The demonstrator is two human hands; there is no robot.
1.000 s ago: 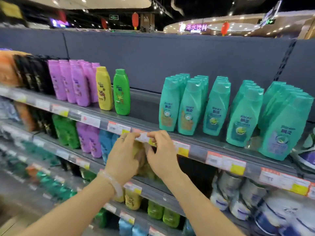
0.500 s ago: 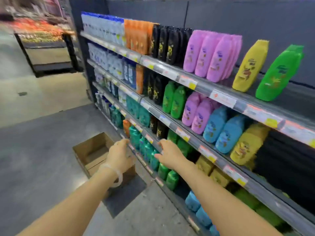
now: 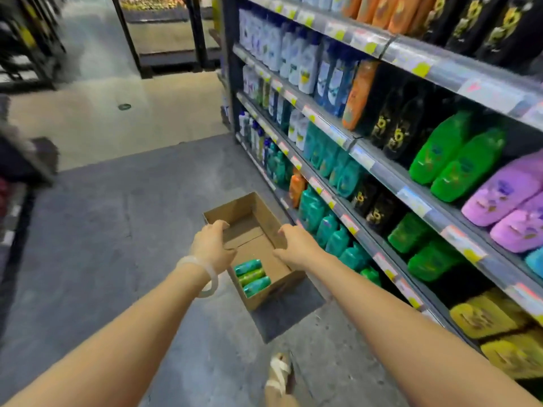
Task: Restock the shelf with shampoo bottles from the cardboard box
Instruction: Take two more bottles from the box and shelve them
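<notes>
An open cardboard box stands on the grey floor beside the shelf unit. Three teal and green shampoo bottles lie side by side in its near end; the rest of the box is bare. My left hand hovers over the box's left wall, fingers apart and empty, a pale bangle on the wrist. My right hand hovers over the right wall, also empty with fingers spread. The shelf on the right holds rows of coloured bottles behind price-tag rails.
Teal bottles fill the low shelf right next to the box. A sandalled foot stands on the floor below the box. A dark rack lines the left side of the aisle, with grey floor between.
My hands left the price tag on the upper shelf rail and dropped toward the floor. The view swung left and down, and the box with its bottles came under my hands.
</notes>
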